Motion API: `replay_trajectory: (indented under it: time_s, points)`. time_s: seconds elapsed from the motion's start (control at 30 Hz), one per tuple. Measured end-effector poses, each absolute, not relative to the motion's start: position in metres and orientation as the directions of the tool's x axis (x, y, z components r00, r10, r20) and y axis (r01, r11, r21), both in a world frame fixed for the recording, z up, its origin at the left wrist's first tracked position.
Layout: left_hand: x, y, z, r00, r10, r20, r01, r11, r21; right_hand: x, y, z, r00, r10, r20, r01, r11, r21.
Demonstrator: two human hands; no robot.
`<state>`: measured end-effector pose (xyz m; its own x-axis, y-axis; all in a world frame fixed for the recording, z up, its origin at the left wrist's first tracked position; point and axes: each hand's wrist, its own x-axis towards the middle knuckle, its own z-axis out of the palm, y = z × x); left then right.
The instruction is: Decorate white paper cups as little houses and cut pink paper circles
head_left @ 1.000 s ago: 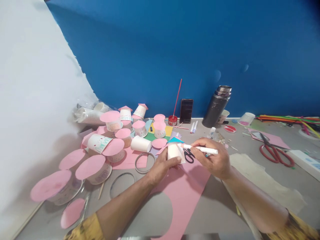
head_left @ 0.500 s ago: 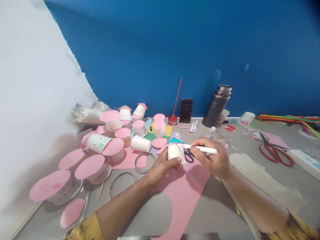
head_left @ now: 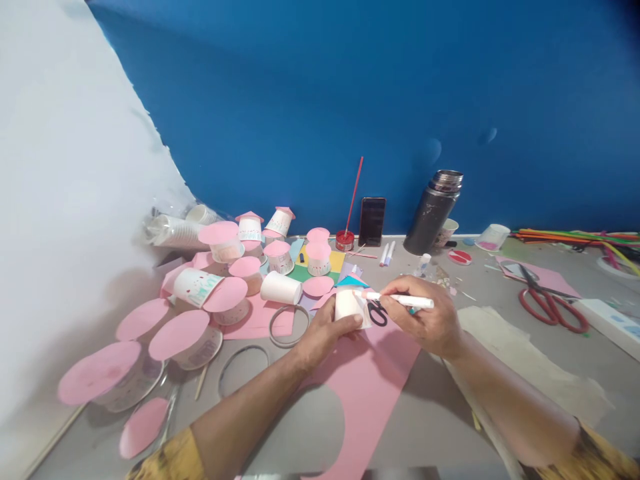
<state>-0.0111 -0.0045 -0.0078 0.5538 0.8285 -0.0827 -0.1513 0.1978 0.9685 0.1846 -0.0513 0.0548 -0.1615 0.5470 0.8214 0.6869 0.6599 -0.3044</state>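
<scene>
My left hand (head_left: 330, 330) is closed round a plain white paper cup (head_left: 347, 304), tilted above the pink paper (head_left: 375, 373). Between the thumb and fingers of my right hand (head_left: 425, 313) is a white marker pen (head_left: 413, 301). Its tip is at the cup's side; whether it touches I cannot tell. Black-handled scissors (head_left: 377, 313) lie partly hidden behind the cup. A blue piece of paper (head_left: 353, 281) shows just beyond it. To the left, another white paper cup (head_left: 281, 288) rests on its side.
Several decorated cups with pink paper discs (head_left: 180, 333) crowd the left side. A black flask (head_left: 433, 212), a phone (head_left: 373, 221) and a red pot with a stick (head_left: 345, 239) stand by the blue wall. Red-handled scissors (head_left: 553, 308) lie at right, near a white power strip (head_left: 610, 327).
The marker's tip has shifted slightly left and down along the cup, my right hand moving with it. My left hand keeps the cup in nearly the same place.
</scene>
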Motion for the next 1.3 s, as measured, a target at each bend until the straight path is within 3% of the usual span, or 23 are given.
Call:
replay_trajectory:
  time_s: [0.7, 0.97, 1.3]
  points:
    - [-0.0110, -0.0069, -0.0045, 0.558, 0.826, -0.079, -0.178, 0.212, 0.961, 0.1837, -0.0486, 0.0534, -0.173, 0.501, 0.848, 0.703, 0.666, -0.250]
    - [-0.0105, -0.0069, -0.0022, 0.563, 0.823, -0.075, -0.181, 0.211, 0.961, 0.1837, -0.0520, 0.0557, -0.151, 0.522, 0.840, 0.698, 0.658, -0.283]
    - [-0.0112, -0.0069, -0.0044, 0.576, 0.815, -0.065, -0.192, 0.212, 0.958, 0.1835, -0.0485, 0.0540, -0.178, 0.468, 0.866, 0.707, 0.672, -0.218]
